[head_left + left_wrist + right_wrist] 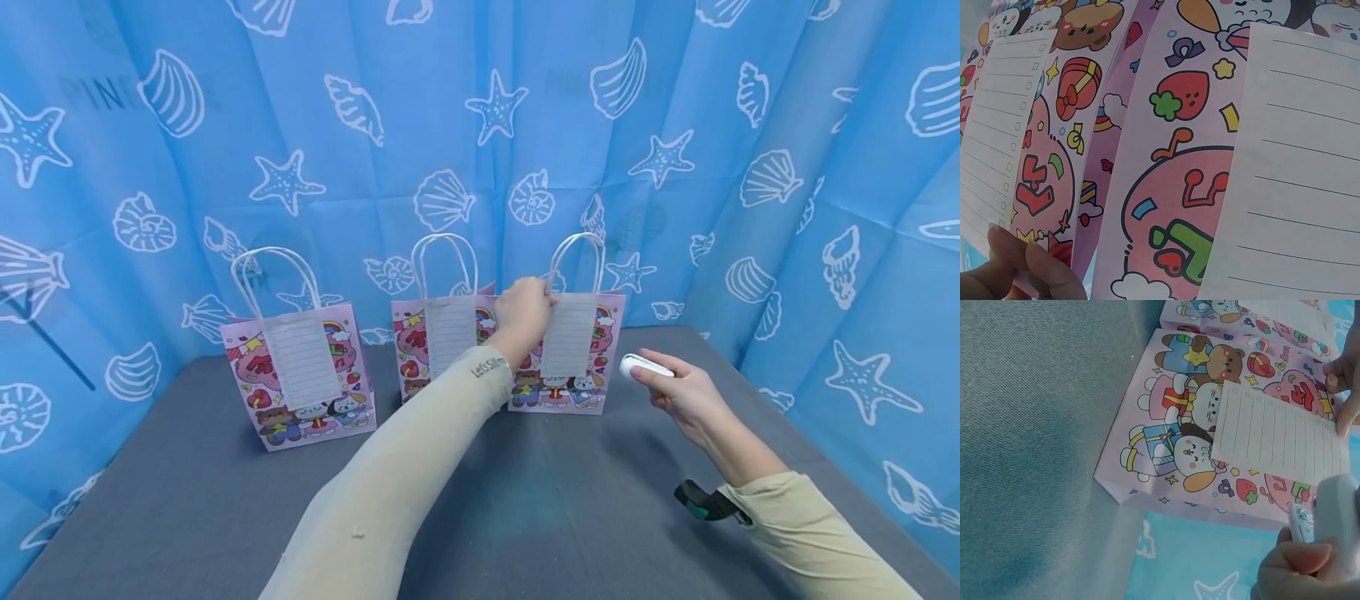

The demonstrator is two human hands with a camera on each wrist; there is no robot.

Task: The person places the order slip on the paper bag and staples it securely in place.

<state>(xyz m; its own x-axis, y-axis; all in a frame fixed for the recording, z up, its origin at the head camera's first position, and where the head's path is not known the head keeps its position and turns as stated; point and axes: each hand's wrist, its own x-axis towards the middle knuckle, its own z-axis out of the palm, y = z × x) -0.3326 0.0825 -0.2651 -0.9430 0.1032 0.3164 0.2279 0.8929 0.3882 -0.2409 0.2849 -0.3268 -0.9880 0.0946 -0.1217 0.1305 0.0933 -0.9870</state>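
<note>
My left hand (525, 310) reaches to the top of the right-hand pink gift bag (609, 350). Its thumb and fingers pinch the upper corner of a lined white paper sheet (1272, 431) together with the bag's rim, as the right wrist view shows. The sheet lies flat against the bag's printed front. Just to the right of this bag, my right hand (686, 392) grips a small white stapler (647, 367). Its jaws stand apart in the right wrist view, near the sheet's edge but not around it. The bag's white rope handle (577, 242) rises upright.
Two matching bags stand to the left, a middle bag (408, 342) partly behind my left sleeve and a left bag (358, 350), each with a lined sheet on its front. All stand on a grey cloth-covered table (525, 517). A blue seashell curtain (495, 150) hangs behind.
</note>
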